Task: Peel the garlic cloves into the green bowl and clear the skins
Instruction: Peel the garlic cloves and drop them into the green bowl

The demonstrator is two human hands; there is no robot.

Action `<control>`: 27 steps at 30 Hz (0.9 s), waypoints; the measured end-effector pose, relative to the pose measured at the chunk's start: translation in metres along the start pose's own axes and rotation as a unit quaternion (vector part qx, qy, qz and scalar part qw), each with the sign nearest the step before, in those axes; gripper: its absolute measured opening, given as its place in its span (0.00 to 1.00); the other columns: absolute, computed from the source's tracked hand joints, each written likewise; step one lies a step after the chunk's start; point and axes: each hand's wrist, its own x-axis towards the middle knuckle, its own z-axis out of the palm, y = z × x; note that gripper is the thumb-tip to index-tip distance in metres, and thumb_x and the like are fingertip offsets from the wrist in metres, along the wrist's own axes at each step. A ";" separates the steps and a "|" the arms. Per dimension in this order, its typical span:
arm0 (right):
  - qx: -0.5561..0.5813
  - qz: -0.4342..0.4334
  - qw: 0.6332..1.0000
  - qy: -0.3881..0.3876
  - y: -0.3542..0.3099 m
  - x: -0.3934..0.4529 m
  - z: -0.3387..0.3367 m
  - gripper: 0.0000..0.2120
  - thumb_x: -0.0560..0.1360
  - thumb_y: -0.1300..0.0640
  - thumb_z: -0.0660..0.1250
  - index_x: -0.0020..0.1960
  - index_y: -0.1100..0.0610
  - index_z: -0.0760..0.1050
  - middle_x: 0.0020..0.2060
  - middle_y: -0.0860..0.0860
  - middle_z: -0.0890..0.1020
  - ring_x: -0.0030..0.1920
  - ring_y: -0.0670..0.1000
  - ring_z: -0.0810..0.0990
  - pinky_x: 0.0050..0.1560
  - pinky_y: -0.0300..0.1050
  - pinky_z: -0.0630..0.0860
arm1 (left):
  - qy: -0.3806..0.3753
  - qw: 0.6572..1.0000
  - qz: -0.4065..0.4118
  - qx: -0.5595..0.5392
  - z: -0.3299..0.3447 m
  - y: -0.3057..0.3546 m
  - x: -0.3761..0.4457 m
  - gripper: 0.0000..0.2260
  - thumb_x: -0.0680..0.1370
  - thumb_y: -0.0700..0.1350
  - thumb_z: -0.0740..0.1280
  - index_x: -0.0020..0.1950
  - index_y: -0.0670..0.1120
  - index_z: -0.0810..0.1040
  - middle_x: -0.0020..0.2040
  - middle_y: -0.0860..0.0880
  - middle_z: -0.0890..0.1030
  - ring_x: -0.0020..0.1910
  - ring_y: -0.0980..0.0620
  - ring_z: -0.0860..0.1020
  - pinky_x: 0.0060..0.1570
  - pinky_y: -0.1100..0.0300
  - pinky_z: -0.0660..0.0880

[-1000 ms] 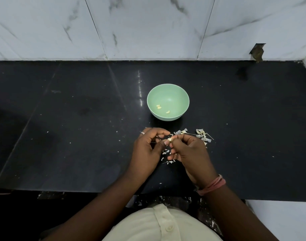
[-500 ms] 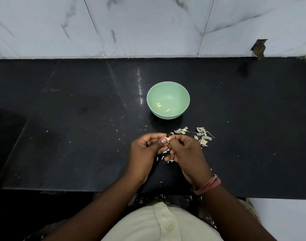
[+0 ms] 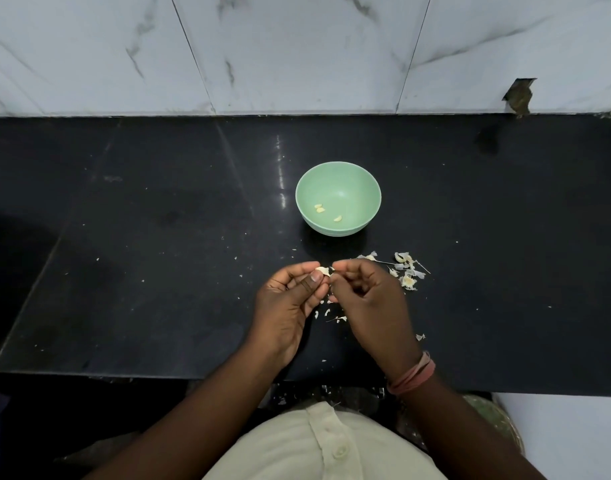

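Note:
The green bowl (image 3: 359, 181) stands on the black counter in the middle, with three peeled garlic cloves (image 3: 319, 208) lying inside it. In front of the bowl my left hand (image 3: 290, 303) pinches a small garlic clove (image 3: 324, 270) between thumb and fingers. My right hand (image 3: 370, 299) has its fingertips curled at the same clove, pinching its skin. Loose skins (image 3: 406, 271) and some unpeeled bits lie in a heap just right of my right hand. More skin flakes (image 3: 333, 315) lie under and between my hands.
The black counter (image 3: 141, 271) runs wide to both sides, dotted with tiny white flakes. A white marble wall (image 3: 297, 53) closes the back. The counter's front edge is just below my wrists. A pink band sits on my right wrist.
Both hands stayed together over the same spot, working the clove. My right hand's fingers have shifted at the clove's tip, and a bit of pale skin now shows between the hands.

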 end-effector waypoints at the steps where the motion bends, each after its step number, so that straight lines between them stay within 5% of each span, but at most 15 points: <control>1: -0.008 -0.009 1.000 -0.006 0.001 -0.001 0.001 0.07 0.75 0.63 0.73 0.51 0.54 0.82 0.42 0.48 0.86 0.44 0.48 0.86 0.49 0.49 0.84 | 0.001 1.000 0.001 0.005 0.000 0.000 0.000 0.11 0.71 0.34 0.71 0.53 0.38 0.81 0.42 0.44 0.85 0.42 0.52 0.85 0.43 0.65 0.81; 6: 0.009 -0.004 1.000 -0.002 -0.002 -0.001 0.000 0.06 0.77 0.65 0.71 0.48 0.56 0.83 0.39 0.50 0.86 0.38 0.50 0.86 0.41 0.43 0.82 | -0.010 1.000 -0.011 0.024 0.000 0.000 -0.003 0.09 0.73 0.35 0.71 0.53 0.39 0.81 0.43 0.43 0.85 0.43 0.51 0.85 0.44 0.63 0.81; 9: -0.013 0.001 1.000 0.003 0.002 0.000 0.000 0.06 0.78 0.63 0.70 0.47 0.54 0.82 0.38 0.50 0.86 0.36 0.51 0.85 0.40 0.49 0.82 | -0.019 0.998 -0.020 0.048 0.001 0.002 -0.004 0.09 0.74 0.35 0.71 0.53 0.39 0.82 0.44 0.43 0.85 0.43 0.51 0.84 0.47 0.62 0.82; 15: -0.065 -0.013 0.998 -0.023 0.004 0.002 -0.002 0.06 0.78 0.63 0.69 0.45 0.53 0.81 0.36 0.46 0.85 0.33 0.43 0.81 0.40 0.42 0.78 | -0.017 0.972 0.047 0.229 0.001 0.007 0.003 0.03 0.76 0.36 0.72 0.49 0.38 0.83 0.40 0.43 0.84 0.37 0.52 0.79 0.39 0.63 0.79; 19: -0.037 0.025 0.997 -0.056 -0.001 0.004 -0.004 0.09 0.78 0.67 0.67 0.43 0.58 0.81 0.33 0.57 0.82 0.28 0.48 0.80 0.35 0.46 0.79 | -0.035 0.945 0.052 0.320 0.000 0.009 0.005 0.05 0.79 0.34 0.68 0.45 0.38 0.82 0.35 0.47 0.82 0.33 0.54 0.76 0.34 0.64 0.75; 25: 0.038 0.104 0.991 -0.076 0.003 0.006 -0.011 0.07 0.78 0.70 0.67 0.43 0.64 0.82 0.35 0.63 0.83 0.29 0.51 0.81 0.40 0.56 0.83 | -0.056 0.934 -0.026 0.351 0.002 0.012 0.007 0.08 0.80 0.34 0.67 0.42 0.40 0.82 0.32 0.49 0.81 0.31 0.56 0.76 0.32 0.64 0.75; 27: 0.041 0.111 0.990 -0.084 0.005 0.006 -0.013 0.07 0.78 0.70 0.67 0.43 0.64 0.82 0.33 0.58 0.83 0.30 0.49 0.81 0.38 0.52 0.84 | -0.059 0.933 -0.071 0.348 0.003 0.013 0.008 0.08 0.80 0.35 0.67 0.43 0.40 0.83 0.33 0.48 0.81 0.31 0.56 0.76 0.32 0.65 0.75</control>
